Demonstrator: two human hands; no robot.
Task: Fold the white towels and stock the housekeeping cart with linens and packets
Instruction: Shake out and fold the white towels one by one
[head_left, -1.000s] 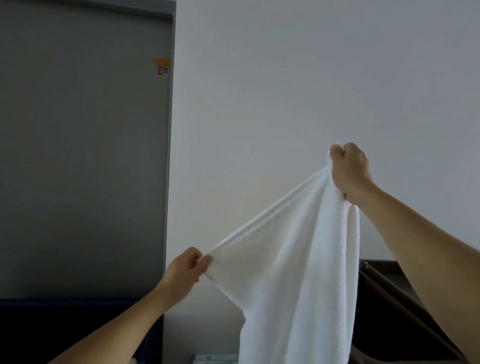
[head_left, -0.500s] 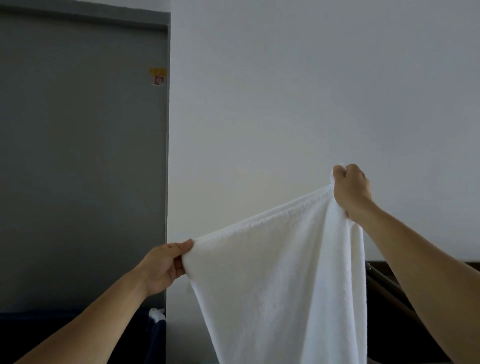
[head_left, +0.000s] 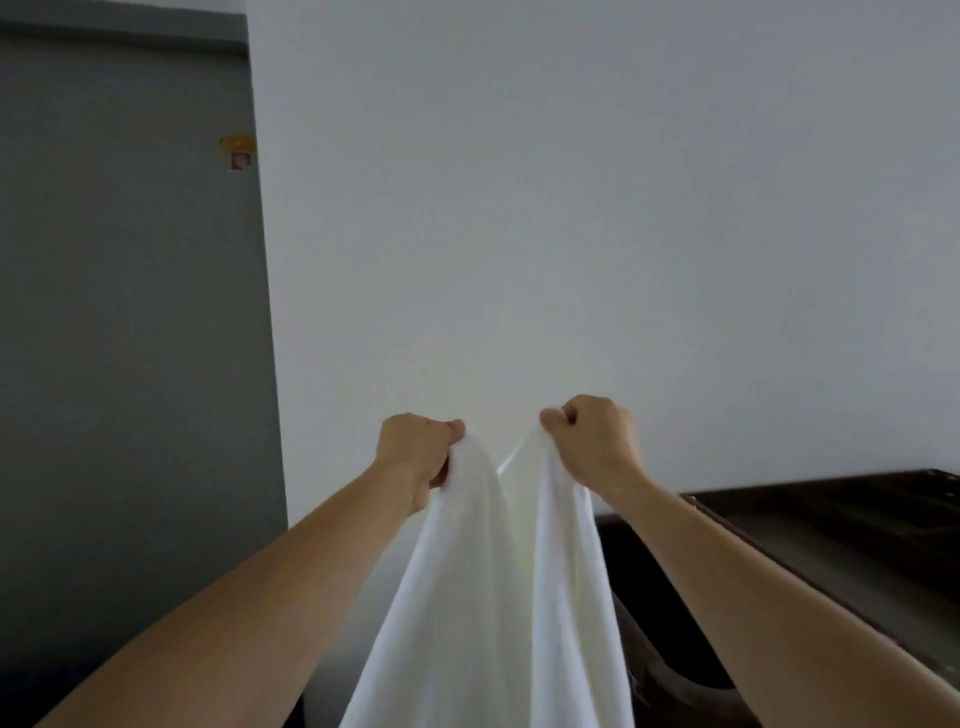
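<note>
Two corners of one soft white terry towel (head_left: 467, 597) hung pinched in my left hand (head_left: 415, 457) and right hand (head_left: 592, 441). Its first fold was unfinished. Stocking remained, I judged.

left hand (head_left: 415, 452) grips white towel (head_left: 467, 597) corner | right hand (head_left: 592, 441) grips other corner | hands near

White towel (head_left: 467, 597): lower part cut off by the bottom edge. Left hand (head_left: 415, 457) and right hand (head_left: 592, 441): fingertips buried in its folds. Door sticker (head_left: 238, 150): too blurred to read. Dark unit (head_left: 831, 519): cut by the right edge, contents indistinct.
</note>
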